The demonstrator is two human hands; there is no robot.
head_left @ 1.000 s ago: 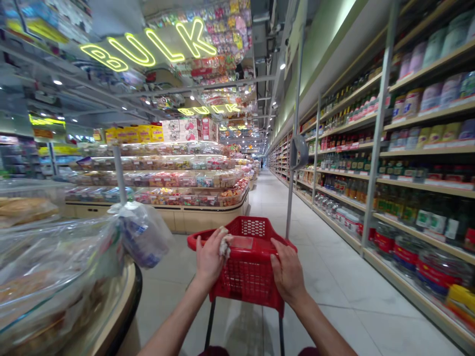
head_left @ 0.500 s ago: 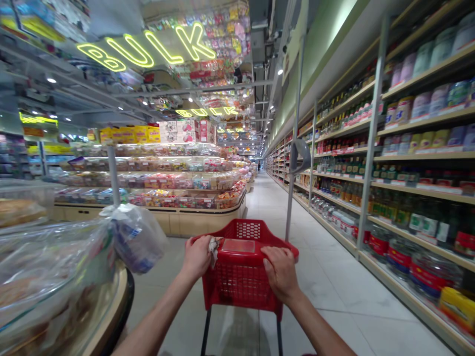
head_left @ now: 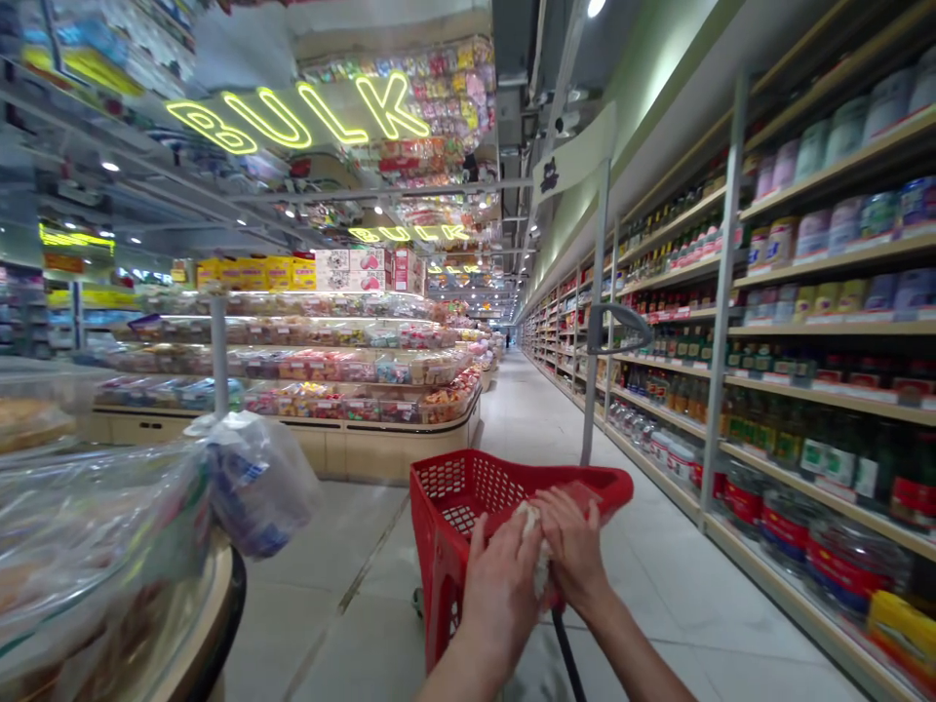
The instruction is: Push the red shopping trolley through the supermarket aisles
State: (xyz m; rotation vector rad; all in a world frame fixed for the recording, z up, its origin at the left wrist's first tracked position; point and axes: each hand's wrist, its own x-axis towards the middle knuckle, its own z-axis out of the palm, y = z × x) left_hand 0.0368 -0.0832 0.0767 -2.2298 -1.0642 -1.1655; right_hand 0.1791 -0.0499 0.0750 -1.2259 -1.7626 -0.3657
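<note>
Just below the middle of the view, a red plastic shopping cart (head_left: 446, 575) stands turned at an angle, its perforated basket towards the left. My left hand (head_left: 501, 575) is closed on a crumpled white tissue (head_left: 539, 556) at the cart's handle end. Close against it, my right hand (head_left: 574, 546) curls over the red handle, its fingers also next to the tissue. The hands cover much of the handle, so I cannot tell how firmly the left one touches it. A grey pole (head_left: 594, 390) with a small flag rises from the cart's far right side.
On the left is a rounded counter (head_left: 212, 624) of plastic-wrapped goods, with a plastic bag (head_left: 259, 483) hanging from a post. Ahead stands a tiered candy display (head_left: 351, 366). Shelves (head_left: 826, 409) of bottles and jars line the right, beside a long tiled aisle (head_left: 508, 400).
My left hand has left the handle's left end with the tissue and moved right, beside my right hand. The cart has swung round, its handle end shifting right.
</note>
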